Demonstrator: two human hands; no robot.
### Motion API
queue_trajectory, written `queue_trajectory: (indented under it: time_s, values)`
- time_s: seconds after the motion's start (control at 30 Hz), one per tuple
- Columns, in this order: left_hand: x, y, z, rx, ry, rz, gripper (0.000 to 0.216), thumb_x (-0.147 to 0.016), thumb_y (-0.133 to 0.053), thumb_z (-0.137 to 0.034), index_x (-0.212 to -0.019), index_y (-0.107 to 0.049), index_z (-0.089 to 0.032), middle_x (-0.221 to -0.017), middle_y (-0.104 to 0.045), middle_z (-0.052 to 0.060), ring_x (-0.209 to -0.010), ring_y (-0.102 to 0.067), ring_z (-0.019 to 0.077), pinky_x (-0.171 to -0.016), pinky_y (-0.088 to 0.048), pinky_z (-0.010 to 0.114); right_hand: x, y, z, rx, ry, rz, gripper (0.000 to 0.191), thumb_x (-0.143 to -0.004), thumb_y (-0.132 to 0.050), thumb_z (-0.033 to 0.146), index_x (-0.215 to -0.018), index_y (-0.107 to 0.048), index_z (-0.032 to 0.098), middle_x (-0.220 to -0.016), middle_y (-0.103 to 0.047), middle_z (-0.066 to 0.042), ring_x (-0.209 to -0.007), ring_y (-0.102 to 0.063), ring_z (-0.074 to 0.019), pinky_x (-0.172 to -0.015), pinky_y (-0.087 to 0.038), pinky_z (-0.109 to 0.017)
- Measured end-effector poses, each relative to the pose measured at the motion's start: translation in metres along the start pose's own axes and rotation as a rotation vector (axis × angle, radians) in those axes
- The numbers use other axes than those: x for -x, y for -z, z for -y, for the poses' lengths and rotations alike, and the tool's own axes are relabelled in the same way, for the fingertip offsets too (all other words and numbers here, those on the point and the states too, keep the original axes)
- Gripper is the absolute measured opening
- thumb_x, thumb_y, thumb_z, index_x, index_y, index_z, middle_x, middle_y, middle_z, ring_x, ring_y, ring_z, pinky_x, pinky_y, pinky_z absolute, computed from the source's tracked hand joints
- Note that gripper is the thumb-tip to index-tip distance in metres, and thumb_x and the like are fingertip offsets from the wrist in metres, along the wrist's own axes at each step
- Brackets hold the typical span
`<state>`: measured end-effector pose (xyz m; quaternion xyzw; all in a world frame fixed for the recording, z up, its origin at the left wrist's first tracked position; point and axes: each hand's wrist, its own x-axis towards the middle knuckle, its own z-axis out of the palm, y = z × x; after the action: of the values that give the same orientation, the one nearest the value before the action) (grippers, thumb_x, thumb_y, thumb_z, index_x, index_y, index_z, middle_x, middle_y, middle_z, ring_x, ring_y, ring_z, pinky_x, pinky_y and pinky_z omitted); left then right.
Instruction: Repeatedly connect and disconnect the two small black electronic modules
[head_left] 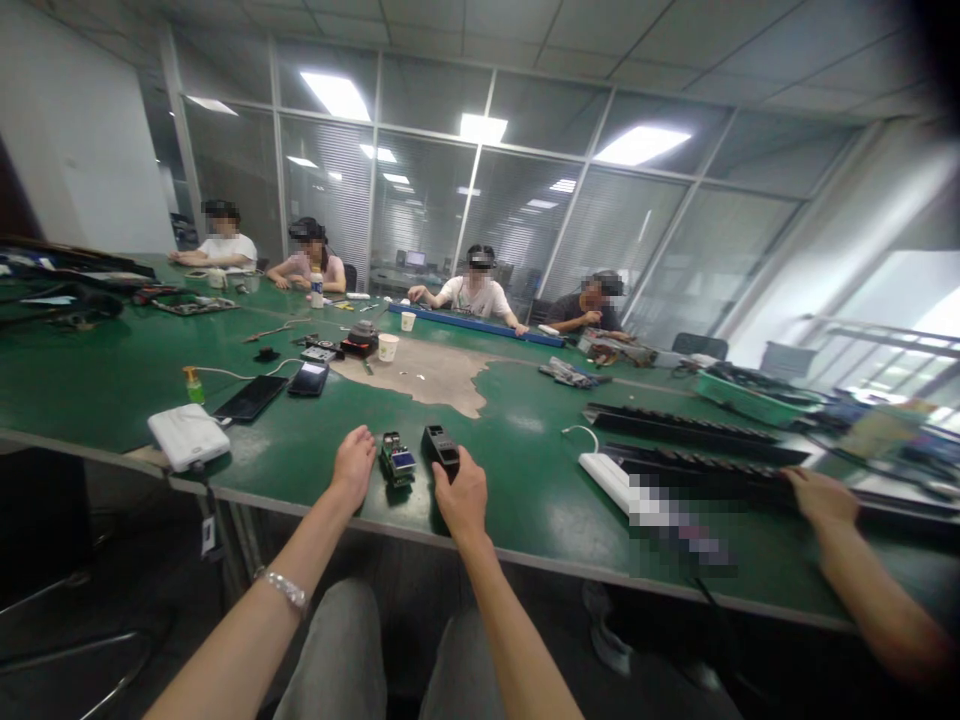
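My right hand grips the lower end of a black plastic device housing near the front edge of the green table. Its upper end stays uncovered and shows rectangular openings. To the left of the housing lies a small circuit board with a blue-and-white screen or module on it; neither hand visibly touches it. My left hand rests on the table just left of the board, fingers stretched out and holding nothing. A bracelet circles my left wrist.
On the left are a white box, a dark phone, another phone and a small green bottle. Paper cups stand farther back. At right are a power strip, long black rails and another person's hand. Several people sit opposite.
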<state>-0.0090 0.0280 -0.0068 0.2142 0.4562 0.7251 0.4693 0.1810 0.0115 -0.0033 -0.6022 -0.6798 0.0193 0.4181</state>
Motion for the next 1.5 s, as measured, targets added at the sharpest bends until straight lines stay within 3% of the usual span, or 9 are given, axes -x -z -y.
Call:
queue_trajectory:
  time_s: [0.13,0.4,0.8,1.0,1.23,1.37,1.5]
  values:
    - [0.005,0.003,-0.008,-0.008,-0.003,0.054,0.049,-0.078,-0.051,-0.006,-0.126,-0.053,-0.015,-0.144,-0.046,0.017,-0.134,-0.044,0.0222,-0.112,-0.035,0.039,-0.001,0.007,0.008,-0.066,-0.037,0.013,0.046,-0.083,-0.059,0.035,-0.123,-0.059,0.012,-0.104,-0.069,-0.015,-0.095,-0.062,-0.0274,-0.085,-0.044,-0.035]
    - [0.003,0.011,0.005,-0.086,-0.135,0.164,0.049,-0.078,-0.049,-0.008,-0.127,-0.052,-0.017,-0.145,-0.045,0.016,-0.134,-0.045,0.0224,-0.111,-0.036,0.041,-0.002,0.026,0.053,-0.367,-0.06,0.037,0.041,-0.083,-0.06,0.045,-0.115,-0.063,0.02,-0.101,-0.072,-0.007,-0.089,-0.066,-0.0204,-0.079,-0.048,-0.028]
    - [-0.006,0.017,0.014,-0.199,-0.27,0.178,0.058,-0.074,-0.047,-0.005,-0.131,-0.05,-0.016,-0.146,-0.045,0.014,-0.134,-0.044,0.0215,-0.115,-0.031,0.04,0.0,0.02,0.091,-0.032,0.035,0.099,0.03,-0.085,-0.058,0.042,-0.102,-0.062,0.018,-0.091,-0.071,-0.009,-0.084,-0.066,-0.0228,-0.072,-0.043,-0.027]
    - [-0.008,0.019,0.016,-0.205,-0.281,0.168,0.057,-0.075,-0.051,-0.008,-0.131,-0.051,-0.016,-0.144,-0.048,0.013,-0.134,-0.044,0.0235,-0.116,-0.03,0.042,0.008,0.016,0.093,0.058,0.04,0.188,0.029,-0.085,-0.06,0.043,-0.102,-0.06,0.019,-0.09,-0.07,-0.009,-0.084,-0.066,-0.0237,-0.069,-0.041,-0.028]
    - [-0.005,0.018,0.012,-0.246,-0.245,0.156,0.053,-0.079,-0.051,-0.009,-0.131,-0.051,-0.016,-0.145,-0.047,0.013,-0.133,-0.046,0.023,-0.115,-0.031,0.041,0.021,0.01,0.085,0.124,0.063,0.25,0.05,-0.082,-0.064,0.037,-0.123,-0.052,0.012,-0.103,-0.068,-0.014,-0.096,-0.063,-0.0277,-0.078,-0.043,-0.032]
    - [-0.004,0.017,0.01,-0.27,-0.25,0.15,0.052,-0.08,-0.053,-0.01,-0.131,-0.051,-0.015,-0.145,-0.046,0.013,-0.133,-0.046,0.0232,-0.115,-0.032,0.039,0.013,0.011,0.083,0.069,0.093,0.217,0.049,-0.084,-0.061,0.042,-0.121,-0.056,0.009,-0.108,-0.067,-0.017,-0.103,-0.061,-0.0281,-0.086,-0.042,-0.032]
    - [-0.004,0.017,0.009,-0.318,-0.252,0.127,0.051,-0.081,-0.051,-0.009,-0.132,-0.05,-0.015,-0.145,-0.047,0.014,-0.132,-0.047,0.022,-0.113,-0.034,0.038,0.008,0.012,0.084,0.035,0.092,0.223,0.034,-0.083,-0.061,0.04,-0.105,-0.063,0.014,-0.095,-0.07,-0.012,-0.091,-0.065,-0.0255,-0.076,-0.043,-0.029]
